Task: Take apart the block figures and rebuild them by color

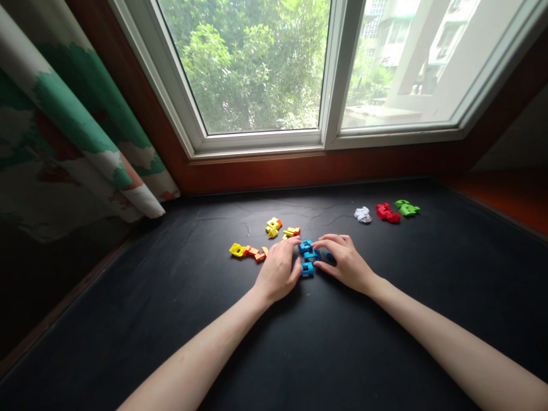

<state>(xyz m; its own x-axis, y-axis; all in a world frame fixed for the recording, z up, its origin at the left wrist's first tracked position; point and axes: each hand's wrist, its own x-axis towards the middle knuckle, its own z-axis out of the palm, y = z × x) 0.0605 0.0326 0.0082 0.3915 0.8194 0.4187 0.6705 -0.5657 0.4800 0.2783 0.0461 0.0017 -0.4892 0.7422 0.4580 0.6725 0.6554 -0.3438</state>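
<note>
Several blue plastic toy pieces (307, 268) lie close together on the black surface, between my two hands. My left hand (280, 268) rests at their left side, thumb and fingers apart and curved around the edge of the group. From the right, my right hand (345, 260) reaches over the blue pieces with its fingers spread, the tips touching or nearly touching them. One more blue bit shows partly under the right palm. Just left of my left hand are orange pieces (252, 251) and a yellow piece (237, 250), some of them hidden by the hand.
More yellow and orange pieces (274, 225) lie beyond my left hand. Farther right sit white (363, 214), red (387, 213) and green (407, 208) piles of pieces. A window (265, 142) stands behind the black tabletop (274, 354), and a patterned curtain (98, 125) hangs at left.
</note>
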